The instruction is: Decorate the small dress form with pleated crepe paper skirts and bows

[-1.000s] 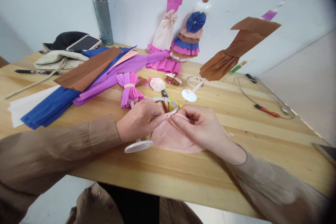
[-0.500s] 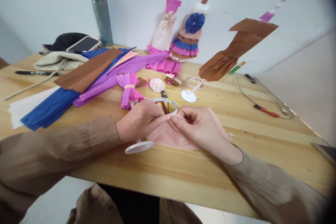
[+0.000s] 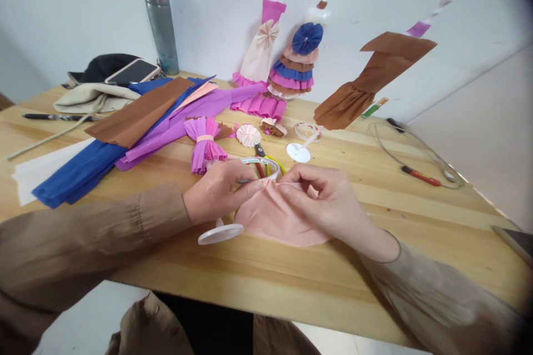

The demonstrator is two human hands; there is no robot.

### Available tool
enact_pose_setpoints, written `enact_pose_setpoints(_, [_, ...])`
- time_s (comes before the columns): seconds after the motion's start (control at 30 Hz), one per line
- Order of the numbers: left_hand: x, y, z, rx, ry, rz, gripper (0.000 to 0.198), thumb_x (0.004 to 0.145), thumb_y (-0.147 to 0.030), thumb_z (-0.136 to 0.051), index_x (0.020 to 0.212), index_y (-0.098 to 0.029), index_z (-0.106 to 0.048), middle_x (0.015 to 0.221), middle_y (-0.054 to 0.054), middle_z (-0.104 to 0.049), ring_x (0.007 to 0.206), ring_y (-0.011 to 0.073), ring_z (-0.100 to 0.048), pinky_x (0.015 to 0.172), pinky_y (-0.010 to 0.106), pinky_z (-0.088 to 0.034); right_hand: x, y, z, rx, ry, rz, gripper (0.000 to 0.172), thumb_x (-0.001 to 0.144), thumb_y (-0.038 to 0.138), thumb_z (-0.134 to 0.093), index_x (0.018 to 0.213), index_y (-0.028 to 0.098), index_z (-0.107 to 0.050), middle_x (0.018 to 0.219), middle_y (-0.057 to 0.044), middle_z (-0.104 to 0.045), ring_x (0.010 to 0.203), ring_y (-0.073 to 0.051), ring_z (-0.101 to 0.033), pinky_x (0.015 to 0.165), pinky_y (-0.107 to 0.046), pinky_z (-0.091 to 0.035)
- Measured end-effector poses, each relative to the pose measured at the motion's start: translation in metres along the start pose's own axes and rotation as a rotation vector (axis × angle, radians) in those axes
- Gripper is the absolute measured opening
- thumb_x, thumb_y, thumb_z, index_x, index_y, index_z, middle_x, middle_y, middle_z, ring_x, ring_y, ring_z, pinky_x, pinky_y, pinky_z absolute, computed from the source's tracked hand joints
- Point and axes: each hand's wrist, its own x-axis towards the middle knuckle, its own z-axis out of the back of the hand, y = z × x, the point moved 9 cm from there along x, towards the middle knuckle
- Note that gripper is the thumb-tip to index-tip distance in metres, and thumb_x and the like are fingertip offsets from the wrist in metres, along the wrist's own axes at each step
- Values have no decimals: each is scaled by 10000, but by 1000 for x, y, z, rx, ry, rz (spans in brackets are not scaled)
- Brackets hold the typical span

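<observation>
A piece of pink crepe paper (image 3: 275, 219) hangs in folds between my hands, just above the table. My left hand (image 3: 222, 188) pinches its gathered upper edge at the left. Farther along the same edge, my right hand (image 3: 325, 199) holds it between thumb and fingers, the fingertips partly hidden. Below my left hand shows a white round base (image 3: 220, 234) on a short stem; whether that hand also grips the stem is hidden. A roll of tape (image 3: 272, 165) sits right behind my fingers, with scissors (image 3: 260, 151) partly covered by it.
Crepe paper strips (image 3: 141, 116) are piled at the left beside a purple bundle (image 3: 205, 141). Paper dresses (image 3: 258, 61) on stands line the wall; a brown one (image 3: 375, 77) leans at the right. A thermos (image 3: 160, 22), phone (image 3: 133, 71) and cable (image 3: 378, 144) lie around the edges.
My right hand has shifted slightly right along the paper's edge, and its fingers have loosened a little. More of the pink paper shows between my hands. My left hand has barely moved.
</observation>
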Motion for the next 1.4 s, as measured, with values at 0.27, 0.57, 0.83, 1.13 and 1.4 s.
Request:
enact_pose_setpoints(0.27, [0, -1, 0, -12, -1, -8, 330, 896, -265, -491, 590, -149, -539, 578, -14, -551, 594, 104, -520, 569, 229, -385, 1, 1, -3, 28, 0, 13, 165, 823, 264, -608, 677, 188, -617, 637, -5, -630, 587, -123, -544, 544, -245, -423])
enact_pose_setpoints(0.57, [0, -1, -1, -26, 2, 6, 307, 880, -242, -504, 592, -145, -547, 573, -21, -540, 585, 95, -497, 559, 221, -374, 2, -10, -2, 19, -59, -20, 151, 779, 247, -639, 666, 197, -552, 627, 8, -596, 571, -118, -524, 513, -240, -402])
enact_pose_setpoints(0.83, [0, -1, -1, 3, 16, 12, 326, 887, -263, -500, 582, -152, -530, 549, -23, -516, 570, 99, -476, 542, 227, -352, 4, -15, -4, 80, -62, -53, 151, 761, 247, -664, 681, 200, -544, 648, 5, -605, 583, -119, -532, 510, -237, -408])
enact_pose_setpoints(1.13, [1, -6, -5, 47, 75, -69, 380, 911, -296, -478, 564, -148, -528, 562, -11, -504, 594, 109, -482, 586, 245, -359, 5, -17, -5, 35, -61, -60, 186, 758, 242, -651, 654, 202, -502, 610, 23, -541, 557, -108, -482, 492, -234, -370])
enact_pose_setpoints(1.4, [3, 0, -4, -57, 66, 30, 337, 883, -305, -481, 590, -150, -539, 555, -15, -514, 583, 108, -488, 560, 230, -377, 5, -13, 5, -32, -65, -18, 155, 768, 261, -642, 698, 204, -516, 638, 15, -559, 574, -123, -500, 515, -250, -382])
